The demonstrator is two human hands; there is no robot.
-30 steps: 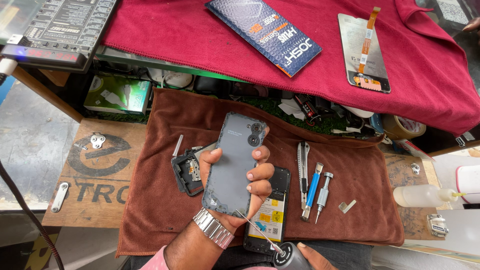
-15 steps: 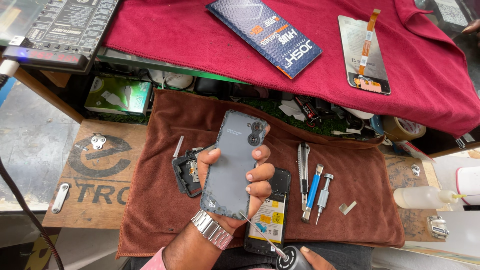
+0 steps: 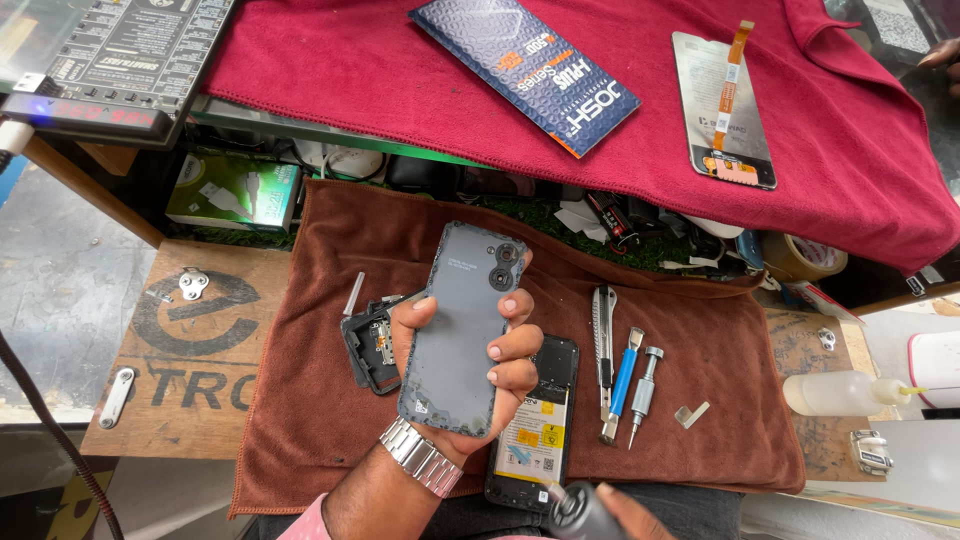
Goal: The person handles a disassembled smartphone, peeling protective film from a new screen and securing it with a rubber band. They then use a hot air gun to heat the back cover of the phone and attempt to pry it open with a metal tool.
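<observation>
Bright, even daylight throughout; colours vivid. Soft, short shadows under the tools (image 3: 625, 375) on the brown cloth (image 3: 720, 440). Dark shade in the gap beneath the red cloth (image 3: 330, 50). Mild glare on the phone back (image 3: 460, 330). Sharp at centre. Slight wide-angle bending at the edges; blurred at the bottom edge.

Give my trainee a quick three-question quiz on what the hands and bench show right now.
1. True or false: the left hand holds the grey plastic phone back cover lifted above the brown towel.
2. What lies directly beneath that cover? A) the opened black phone with a yellow-labelled battery B) a tape roll C) a glass bottle
3. Fill in: the right hand has its grip on a black-handled ____ at the bottom edge.

Key: 1 true; 2 A; 3 screwdriver, judging by its thin shaft; the tip is hard to see.
</observation>
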